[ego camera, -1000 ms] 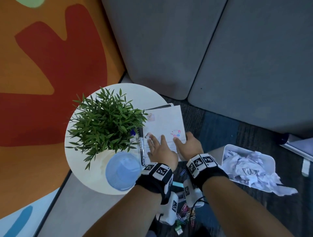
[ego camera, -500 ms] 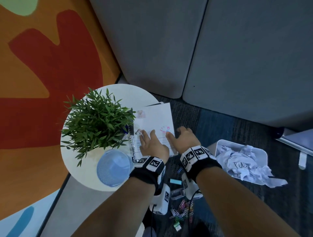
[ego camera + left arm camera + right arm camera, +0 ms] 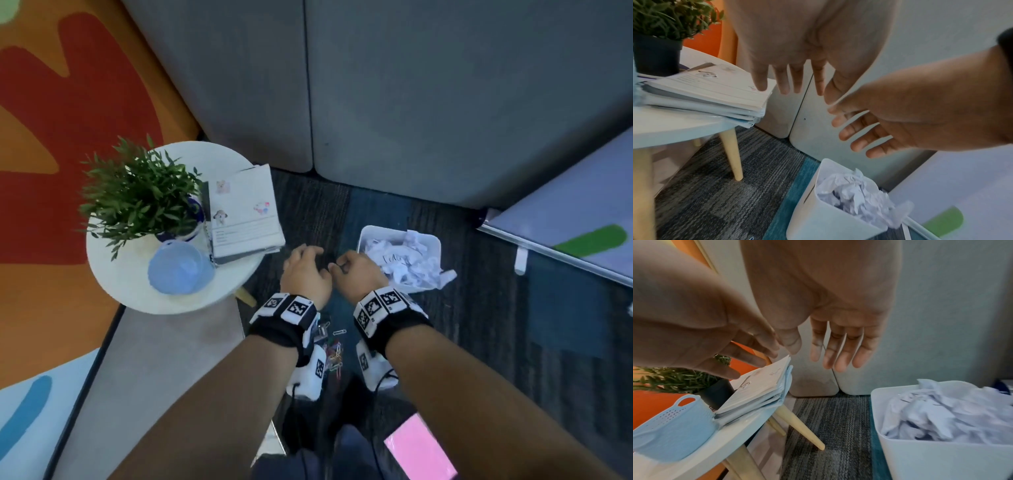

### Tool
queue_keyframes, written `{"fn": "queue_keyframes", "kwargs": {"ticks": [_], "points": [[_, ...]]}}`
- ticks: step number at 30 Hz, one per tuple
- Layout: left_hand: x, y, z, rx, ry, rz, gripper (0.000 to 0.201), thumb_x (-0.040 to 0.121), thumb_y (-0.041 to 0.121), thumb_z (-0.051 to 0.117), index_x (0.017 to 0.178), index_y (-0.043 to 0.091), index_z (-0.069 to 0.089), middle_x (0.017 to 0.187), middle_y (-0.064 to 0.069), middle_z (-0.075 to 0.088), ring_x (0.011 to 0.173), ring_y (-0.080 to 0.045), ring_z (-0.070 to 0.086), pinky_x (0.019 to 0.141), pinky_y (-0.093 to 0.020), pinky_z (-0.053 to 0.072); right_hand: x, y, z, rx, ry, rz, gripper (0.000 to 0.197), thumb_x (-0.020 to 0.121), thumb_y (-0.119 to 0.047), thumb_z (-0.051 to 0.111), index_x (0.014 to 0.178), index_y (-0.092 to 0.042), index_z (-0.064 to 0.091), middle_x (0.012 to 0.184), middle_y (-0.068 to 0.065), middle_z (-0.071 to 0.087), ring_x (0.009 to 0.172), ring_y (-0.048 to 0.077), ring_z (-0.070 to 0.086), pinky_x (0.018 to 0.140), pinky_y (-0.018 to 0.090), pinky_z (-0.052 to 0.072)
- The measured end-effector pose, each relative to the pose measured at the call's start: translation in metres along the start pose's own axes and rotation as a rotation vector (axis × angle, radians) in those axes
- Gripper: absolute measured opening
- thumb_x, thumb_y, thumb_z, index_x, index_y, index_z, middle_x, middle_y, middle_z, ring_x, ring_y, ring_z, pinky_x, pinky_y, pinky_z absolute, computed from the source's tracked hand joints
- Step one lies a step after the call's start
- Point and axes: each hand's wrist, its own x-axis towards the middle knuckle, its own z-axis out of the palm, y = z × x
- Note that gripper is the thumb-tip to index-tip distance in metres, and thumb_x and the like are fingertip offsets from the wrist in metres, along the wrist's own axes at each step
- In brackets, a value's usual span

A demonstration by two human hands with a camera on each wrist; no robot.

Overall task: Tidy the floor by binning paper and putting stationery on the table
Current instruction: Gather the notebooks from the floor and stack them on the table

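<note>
A stack of notebooks (image 3: 245,214) (image 3: 711,91) (image 3: 758,386) lies on the round white table (image 3: 137,294), overhanging its right edge. My left hand (image 3: 303,267) (image 3: 791,78) and right hand (image 3: 354,270) (image 3: 838,350) hover empty over the dark carpet between the table and a white bin (image 3: 424,246) (image 3: 828,224) (image 3: 941,459) full of crumpled paper (image 3: 407,263). Both hands have relaxed, spread fingers and touch nothing. Several coloured paper clips (image 3: 334,353) lie on the floor below my wrists. A pink sheet (image 3: 419,448) lies on the floor near my right forearm.
A potted plant (image 3: 140,198) and a light blue perforated basket (image 3: 180,269) (image 3: 672,426) stand on the table. Grey upholstered panels (image 3: 411,85) rise behind. A whiteboard (image 3: 575,219) leans at the right. An orange and red rug (image 3: 51,137) lies to the left.
Both hands have left the top notebook and drawn back to the right, off the table, over the carpet. The notebooks stay on the table. The head view has shifted.
</note>
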Motion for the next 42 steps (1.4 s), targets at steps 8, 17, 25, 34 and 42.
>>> {"fn": "queue_keyframes", "kwargs": {"ticks": [8,17,25,34,42], "points": [[-0.073,-0.003,0.033,0.021,-0.117,0.007,0.033,0.088,0.017,0.056,0.120,0.017,0.054,0.133,-0.010,0.045,0.119,-0.032,0.047,0.094,-0.037,0.042,-0.083,0.064,-0.027,-0.028,-0.001,0.047,0.025,0.089,-0.032,0.054,0.107,-0.016,0.061,0.113,0.006,0.060,0.101,0.026,0.060,0.087,0.034,0.049],[-0.139,0.011,0.110,-0.026,-0.208,0.007,0.028,0.089,0.022,0.058,0.117,0.019,0.055,0.131,-0.007,0.047,0.110,-0.027,0.054,0.093,-0.034,0.043,-0.129,0.151,-0.033,-0.100,-0.031,0.084,0.021,0.088,-0.024,0.056,0.106,-0.015,0.062,0.112,0.008,0.058,0.096,0.025,0.061,0.082,0.030,0.047],[-0.164,0.002,0.238,0.020,-0.273,-0.062,0.029,0.090,0.022,0.057,0.119,0.018,0.053,0.128,-0.009,0.048,0.111,-0.030,0.051,0.091,-0.037,0.044,-0.113,0.273,0.002,-0.164,-0.162,0.055,0.020,0.086,-0.020,0.055,0.104,-0.018,0.062,0.110,0.009,0.057,0.096,0.029,0.061,0.084,0.036,0.052],[-0.179,-0.077,0.445,0.026,-0.394,-0.280,0.025,0.089,0.019,0.055,0.115,0.018,0.057,0.128,-0.011,0.049,0.111,-0.031,0.055,0.092,-0.032,0.043,-0.075,0.456,0.106,-0.208,-0.396,0.094,0.026,0.087,-0.020,0.052,0.111,-0.014,0.058,0.120,0.014,0.054,0.107,0.033,0.058,0.090,0.035,0.049],[-0.166,-0.156,0.580,0.062,-0.462,-0.320,0.029,0.087,0.014,0.053,0.116,0.015,0.057,0.125,-0.010,0.049,0.114,-0.030,0.053,0.091,-0.031,0.045,-0.051,0.584,0.229,-0.254,-0.549,0.247,0.040,0.089,-0.023,0.054,0.127,-0.016,0.048,0.136,0.014,0.045,0.121,0.032,0.052,0.103,0.031,0.041]]}}
